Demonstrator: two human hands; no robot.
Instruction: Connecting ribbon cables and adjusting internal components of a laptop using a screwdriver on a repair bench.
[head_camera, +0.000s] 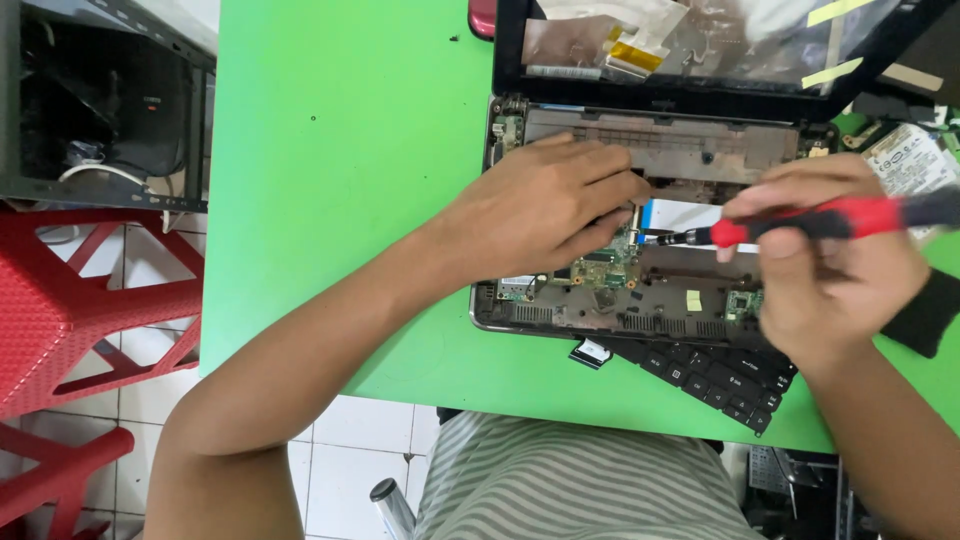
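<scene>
Table: smooth, matt green surface
Screwdriver: glossy red plastic handle, dark metal shaft
Laptop base: matt grey plastic
Stool: red textured plastic
Floor: glossy white tiles

Green table over white tiled floor, red plastic stool, perhaps a dark shelf.
</scene>
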